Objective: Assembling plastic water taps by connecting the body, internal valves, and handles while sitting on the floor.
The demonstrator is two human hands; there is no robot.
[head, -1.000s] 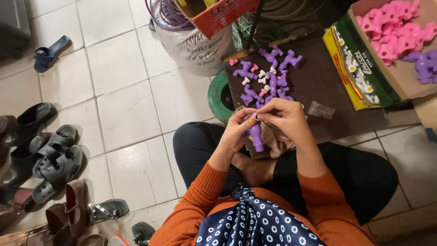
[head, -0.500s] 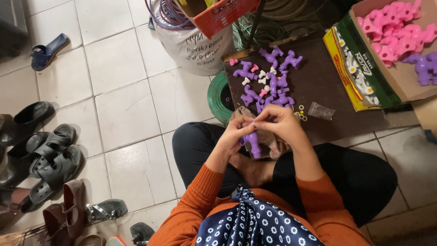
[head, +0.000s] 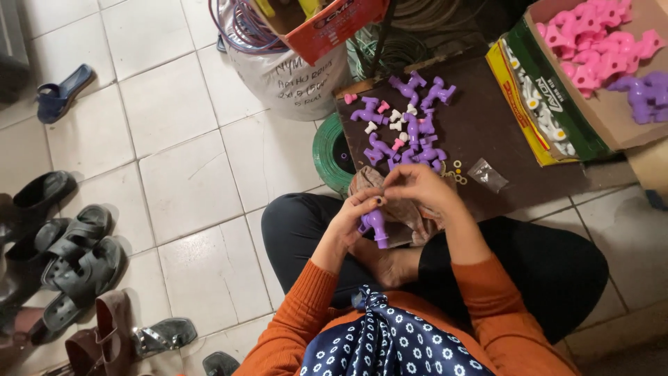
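Two hands are closed on one small purple plastic tap (head: 376, 226) at mid-frame: left hand (head: 356, 212) below, right hand (head: 417, 188) on top. Since a second ago it has been lowered from the purple pile (head: 407, 129) on the dark brown desk (head: 501, 125).

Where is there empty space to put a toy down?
Bare brown board lies between the purple tap pile and the yellow-green box. White floor tiles are bare between the shoes and the sack. The pile itself is crowded.
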